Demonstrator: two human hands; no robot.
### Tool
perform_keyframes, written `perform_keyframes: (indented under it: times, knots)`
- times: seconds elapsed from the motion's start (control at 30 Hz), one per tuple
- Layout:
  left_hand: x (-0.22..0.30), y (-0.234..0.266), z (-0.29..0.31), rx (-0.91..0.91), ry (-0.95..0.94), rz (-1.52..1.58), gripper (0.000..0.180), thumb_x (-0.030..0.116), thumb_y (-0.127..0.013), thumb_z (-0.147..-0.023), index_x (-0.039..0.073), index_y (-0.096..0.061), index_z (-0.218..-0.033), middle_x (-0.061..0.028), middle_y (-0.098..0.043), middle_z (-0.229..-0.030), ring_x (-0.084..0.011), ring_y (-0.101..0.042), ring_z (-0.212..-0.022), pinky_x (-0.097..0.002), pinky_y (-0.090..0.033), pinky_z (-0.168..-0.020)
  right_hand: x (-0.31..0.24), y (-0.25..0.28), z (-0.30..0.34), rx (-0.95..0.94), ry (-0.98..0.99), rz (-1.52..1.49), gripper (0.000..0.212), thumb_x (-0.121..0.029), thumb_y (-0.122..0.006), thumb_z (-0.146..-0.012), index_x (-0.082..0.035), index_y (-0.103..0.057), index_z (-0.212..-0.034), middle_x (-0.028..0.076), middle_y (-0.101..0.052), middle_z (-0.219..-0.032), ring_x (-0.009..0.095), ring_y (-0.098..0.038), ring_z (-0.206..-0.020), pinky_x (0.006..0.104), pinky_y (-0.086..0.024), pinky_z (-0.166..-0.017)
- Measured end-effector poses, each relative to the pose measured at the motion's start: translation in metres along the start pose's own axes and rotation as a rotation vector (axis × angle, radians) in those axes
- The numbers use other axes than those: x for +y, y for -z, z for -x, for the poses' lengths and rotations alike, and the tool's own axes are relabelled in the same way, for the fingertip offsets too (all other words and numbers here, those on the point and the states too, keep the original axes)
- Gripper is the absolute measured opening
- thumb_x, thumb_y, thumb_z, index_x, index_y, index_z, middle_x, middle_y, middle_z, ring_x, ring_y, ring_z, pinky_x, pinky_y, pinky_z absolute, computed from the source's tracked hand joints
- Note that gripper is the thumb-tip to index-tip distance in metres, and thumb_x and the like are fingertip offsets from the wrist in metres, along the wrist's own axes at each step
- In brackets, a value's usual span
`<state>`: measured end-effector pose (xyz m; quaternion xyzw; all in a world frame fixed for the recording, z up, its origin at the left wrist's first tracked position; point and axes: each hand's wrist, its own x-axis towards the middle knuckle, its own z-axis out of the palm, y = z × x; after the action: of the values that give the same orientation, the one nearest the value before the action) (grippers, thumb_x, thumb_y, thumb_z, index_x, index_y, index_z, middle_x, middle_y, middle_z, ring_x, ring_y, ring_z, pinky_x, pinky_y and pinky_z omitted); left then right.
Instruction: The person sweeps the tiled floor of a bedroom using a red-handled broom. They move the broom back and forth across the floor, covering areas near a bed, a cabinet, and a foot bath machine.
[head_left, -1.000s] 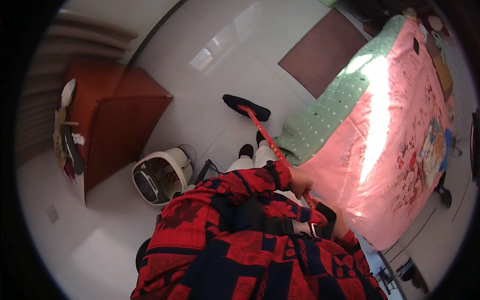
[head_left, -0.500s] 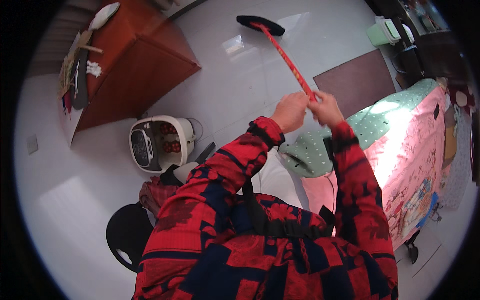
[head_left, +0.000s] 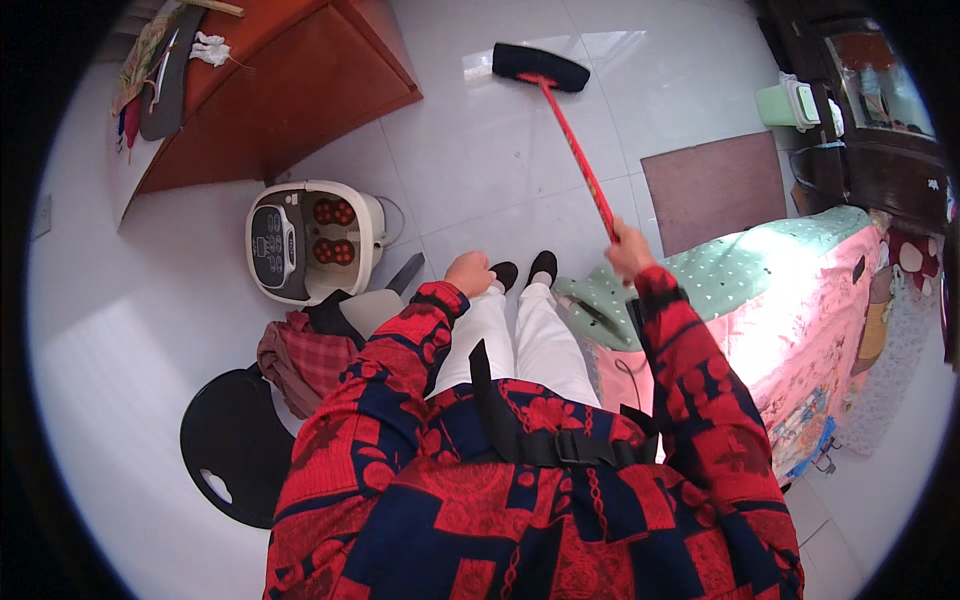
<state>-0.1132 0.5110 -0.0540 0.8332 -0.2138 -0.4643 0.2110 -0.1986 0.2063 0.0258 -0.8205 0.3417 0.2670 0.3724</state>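
Observation:
My right hand (head_left: 630, 250) is closed round the upper end of the red handle (head_left: 577, 148) of a broom. The handle slants away from me toward the far floor, where its wide black head (head_left: 541, 68) rests on the tiles. Off the handle, my left hand (head_left: 468, 273) hangs above my left trouser leg, its fingers curled and nothing seen in them. My dark shoes (head_left: 543, 265) show just beyond the hands.
A foot bath (head_left: 375, 228) stands at left, below a reddish-brown cabinet (head_left: 290, 100). Nearer are a black stool (head_left: 235, 445) and a plaid cloth (head_left: 300, 360). On the right lie a brown mat (head_left: 712, 192) and a bed with green and pink covers (head_left: 800, 285). A light green bin (head_left: 785, 105) stands beyond.
My left hand has let go of the handle and moved left and down. My right hand still holds it, slightly lower in view. The broom head appears a little further right and nearer.

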Motion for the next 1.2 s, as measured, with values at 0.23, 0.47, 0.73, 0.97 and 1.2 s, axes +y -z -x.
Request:
perform_keyframes:
  times: [0.23,0.47,0.73,0.97,1.2]
  knots:
    - [0.038,-0.048,0.021,-0.120,-0.184,-0.043,0.028,0.017,-0.061,-0.072,-0.002,-0.062,-0.093,-0.0218,-0.064,-0.090,-0.0400,-0.060,-0.089,-0.0470,-0.049,-0.076,0.058,-0.030,0.174,-0.138,-0.117,-0.022,0.049,-0.004,-0.049,-0.075,-0.011,-0.046,-0.123,0.029,-0.060,-0.081,0.046,-0.061,-0.080,0.0508,-0.049,-0.066]
    - [0.121,-0.112,0.079,-0.515,-0.568,-0.129,0.073,0.008,-0.064,-0.070,0.001,-0.030,-0.135,-0.0273,-0.031,-0.139,-0.0423,-0.054,-0.106,-0.0449,-0.048,-0.087,0.108,-0.054,0.327,-0.151,-0.179,-0.564,0.035,-0.007,-0.060,-0.077,-0.005,-0.057,-0.113,0.012,-0.064,-0.081,0.024,-0.062,-0.075,0.0333,-0.048,-0.060]
    - [0.163,-0.185,0.128,-0.638,-0.573,-0.140,0.041,0.016,-0.069,-0.074,0.006,-0.052,-0.110,-0.0144,-0.051,-0.116,-0.0372,-0.057,-0.099,-0.0460,-0.048,-0.081,0.129,-0.025,0.422,-0.159,-0.082,-0.563,0.041,-0.011,-0.069,-0.073,0.002,-0.058,-0.110,0.003,-0.065,-0.089,0.013,-0.059,-0.080,0.0264,-0.048,-0.072]
    - [0.219,-0.197,0.115,-0.163,-0.688,-0.082,0.034,0.016,-0.064,-0.077,0.004,-0.052,-0.106,-0.0150,-0.052,-0.108,-0.0380,-0.057,-0.095,-0.0466,-0.049,-0.078,0.155,-0.004,0.398,0.079,-0.135,-0.704,0.049,-0.005,-0.066,-0.074,0.001,-0.056,-0.122,-0.006,-0.054,-0.073,0.003,-0.050,-0.067,0.0208,-0.041,-0.057]
    - [0.192,-0.184,0.115,-0.133,-0.595,-0.061,0.040,0.016,-0.059,-0.078,0.001,-0.051,-0.114,-0.0223,-0.051,-0.118,-0.0392,-0.052,-0.108,-0.0439,-0.046,-0.086,0.169,0.037,0.238,0.182,-0.057,-0.611,0.054,-0.003,-0.057,-0.074,-0.002,-0.052,-0.127,0.004,-0.053,-0.058,0.012,-0.049,-0.042,0.0279,-0.038,-0.033]
